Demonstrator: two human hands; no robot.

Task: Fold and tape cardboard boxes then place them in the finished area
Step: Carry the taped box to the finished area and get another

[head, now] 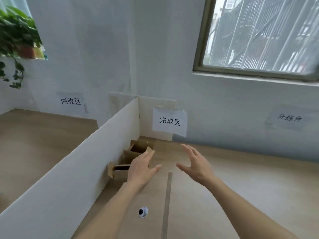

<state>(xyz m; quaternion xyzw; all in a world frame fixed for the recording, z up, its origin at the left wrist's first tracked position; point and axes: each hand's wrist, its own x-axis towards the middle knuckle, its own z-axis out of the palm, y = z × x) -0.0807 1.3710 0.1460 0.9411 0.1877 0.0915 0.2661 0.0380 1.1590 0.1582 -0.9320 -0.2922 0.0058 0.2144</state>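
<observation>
Two small brown cardboard boxes (pixel 136 156) sit against the tall white divider board (pixel 72 163), flaps open. Left hand (pixel 140 169) is nearest, partly covering them; right hand (pixel 196 165) further away. Both hands' fingers spread, holding nothing.

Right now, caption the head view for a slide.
Both open hands, left hand and right hand, hover by cardboard boxes beside the divider.

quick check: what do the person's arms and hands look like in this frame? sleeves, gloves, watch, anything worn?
Both forearms are bare up to the bottom frame edge; no sleeves show. The left hand and right hand have no gloves, and no rings, watch, bands, cables or markings are visible on the hands or wrists. Nails look short and unpainted, though the frame is slightly soft.
</observation>
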